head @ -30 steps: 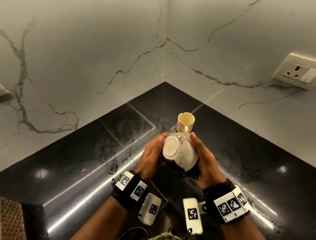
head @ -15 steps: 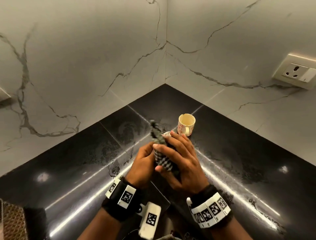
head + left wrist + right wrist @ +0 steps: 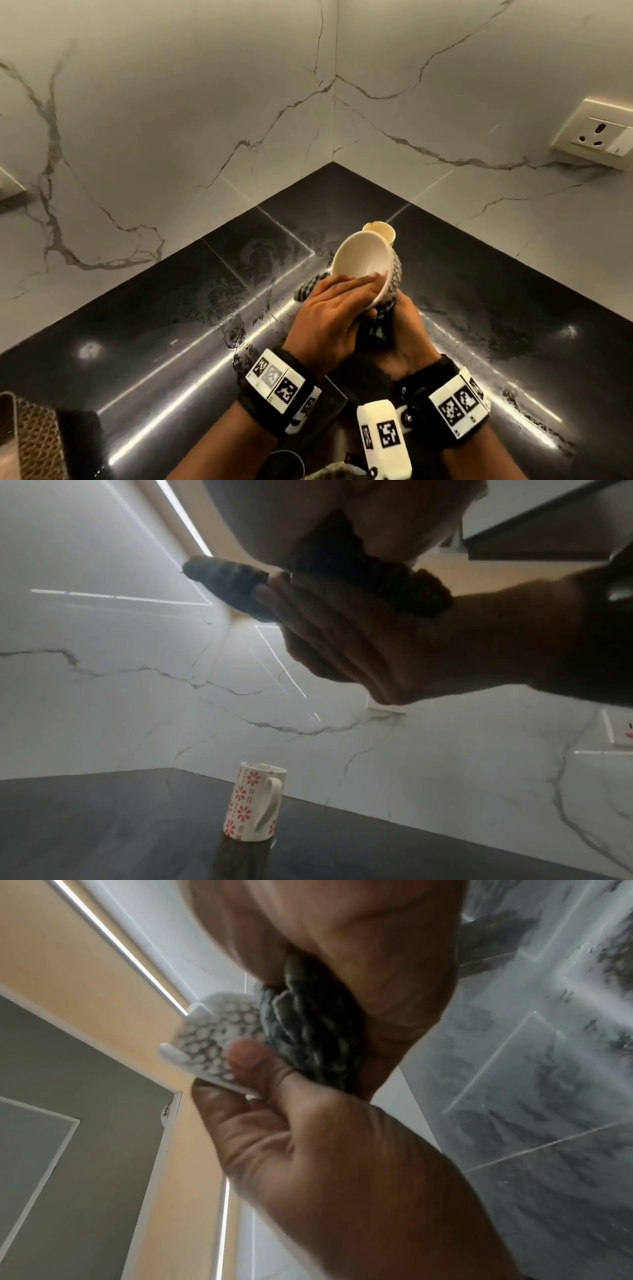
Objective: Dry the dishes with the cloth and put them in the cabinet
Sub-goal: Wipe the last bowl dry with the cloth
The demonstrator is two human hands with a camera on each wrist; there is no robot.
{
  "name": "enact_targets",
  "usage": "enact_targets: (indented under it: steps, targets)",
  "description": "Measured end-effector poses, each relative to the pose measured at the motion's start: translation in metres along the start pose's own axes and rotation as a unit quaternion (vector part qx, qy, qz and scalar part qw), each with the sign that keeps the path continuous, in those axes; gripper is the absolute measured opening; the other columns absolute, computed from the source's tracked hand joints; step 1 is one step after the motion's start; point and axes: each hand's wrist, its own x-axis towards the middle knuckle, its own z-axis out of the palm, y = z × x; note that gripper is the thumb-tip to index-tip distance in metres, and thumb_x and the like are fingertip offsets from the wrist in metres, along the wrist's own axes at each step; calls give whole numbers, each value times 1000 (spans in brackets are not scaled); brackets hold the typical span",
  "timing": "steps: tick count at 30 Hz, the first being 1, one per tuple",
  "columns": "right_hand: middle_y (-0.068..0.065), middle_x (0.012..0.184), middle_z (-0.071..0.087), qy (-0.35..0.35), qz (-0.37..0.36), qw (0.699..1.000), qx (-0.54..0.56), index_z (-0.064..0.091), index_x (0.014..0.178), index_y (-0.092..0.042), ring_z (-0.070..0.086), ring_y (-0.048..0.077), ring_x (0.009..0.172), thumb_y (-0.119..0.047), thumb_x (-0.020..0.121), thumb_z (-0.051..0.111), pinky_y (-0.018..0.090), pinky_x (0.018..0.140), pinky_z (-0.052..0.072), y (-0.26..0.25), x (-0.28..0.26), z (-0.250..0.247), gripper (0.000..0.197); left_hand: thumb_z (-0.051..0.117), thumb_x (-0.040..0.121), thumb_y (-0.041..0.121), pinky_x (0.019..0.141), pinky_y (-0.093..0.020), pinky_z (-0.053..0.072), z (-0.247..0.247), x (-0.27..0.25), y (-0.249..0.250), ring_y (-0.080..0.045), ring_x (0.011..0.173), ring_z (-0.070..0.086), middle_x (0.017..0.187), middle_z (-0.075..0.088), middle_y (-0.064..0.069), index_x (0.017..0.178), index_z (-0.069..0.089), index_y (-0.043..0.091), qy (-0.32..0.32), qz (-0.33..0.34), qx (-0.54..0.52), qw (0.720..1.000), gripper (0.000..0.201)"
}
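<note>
A bowl (image 3: 361,262), cream inside and net-patterned outside, is held tilted above the black counter (image 3: 164,329) with its mouth toward me. My left hand (image 3: 329,308) grips its near rim, thumb lying inside. My right hand (image 3: 407,337) is underneath and holds a dark checked cloth (image 3: 375,329) against the bowl's outer wall. The right wrist view shows the bowl's patterned wall (image 3: 212,1037) with the bunched cloth (image 3: 308,1031) pressed to it. A white mug (image 3: 255,802) with red flowers stands upright on the counter just behind the bowl, and only its rim (image 3: 380,230) shows in the head view.
Marble walls meet in a corner behind the counter, which carries wet smears (image 3: 239,291). A wall socket (image 3: 596,137) sits at the right. A woven brown object (image 3: 37,442) lies at the lower left. An overhead cabinet (image 3: 548,534) shows in the left wrist view.
The bowl was held base up between both hands, then the right hand wiped over it with the cloth. It now faces mouth up, left hand on the rim, right hand and cloth below.
</note>
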Motion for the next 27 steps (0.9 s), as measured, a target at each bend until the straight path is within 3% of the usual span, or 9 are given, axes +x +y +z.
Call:
enact_targets:
  steps: [3,6,9,11,14,18,21,24,27]
  targets:
    - [20,127,67,33,-35,999,-22,62,135,-7,65,32,118,-46,104,41,47,110,45,5,-4,-9,55,79,82,10,115,-26,35,2,-6,-16,-6,127,57,140,60,7,132,64,15,-10,-60,44,997,52]
    - [17,123,70,59,-154,979,-122,65,128,-12,68,29,111,-41,103,46,49,101,52,-5,-19,-6,43,77,84,23,120,-33,27,-3,-20,-38,-11,127,58,134,67,4,125,68,18,-76,-52,65,994,42]
    - [4,115,72,37,-265,896,-355,62,128,-27,72,19,102,-42,96,64,37,84,59,-14,-22,1,36,58,98,37,121,-58,21,-7,-34,-43,-27,143,46,143,60,0,110,74,21,-141,70,132,979,25]
    - [-2,109,72,75,-314,817,-477,62,123,-35,72,16,98,-35,89,76,40,85,61,-11,-15,-7,37,66,96,33,116,-70,23,-12,-34,-39,-36,150,31,154,47,-11,108,76,23,-128,90,133,979,18]
    - [-2,110,74,106,-345,817,-450,66,116,-37,71,18,102,-26,94,72,52,91,59,-3,-7,-16,26,81,85,20,122,-56,26,-18,-27,-30,-36,154,21,164,25,-21,117,67,28,-40,-23,-29,999,36]
    - [-2,114,73,18,-315,817,-483,66,122,-33,70,18,107,-26,89,73,48,95,57,8,-4,-15,34,78,86,29,104,-51,52,-28,-17,-7,-30,138,52,158,37,-11,152,22,34,13,-213,-323,922,87]
    - [-11,119,69,26,-333,737,-587,53,138,-30,67,2,108,-34,91,72,29,93,56,16,-4,-11,52,72,88,34,91,-49,59,-29,-14,-2,-34,113,69,134,63,-10,150,29,20,33,-303,-394,867,77]
    - [-17,114,66,40,-351,764,-540,44,141,-28,66,-1,105,-41,96,63,25,85,57,17,-11,1,50,64,92,51,97,-58,53,-30,-9,-4,-40,116,65,128,65,-21,138,39,9,119,-353,-456,808,67]
    - [-7,122,66,-53,-380,779,-496,48,136,-22,66,18,110,-31,101,57,38,91,57,26,-22,11,37,49,96,51,99,-61,49,-34,0,-6,-40,112,63,122,63,-30,131,47,-3,177,-378,-478,773,64]
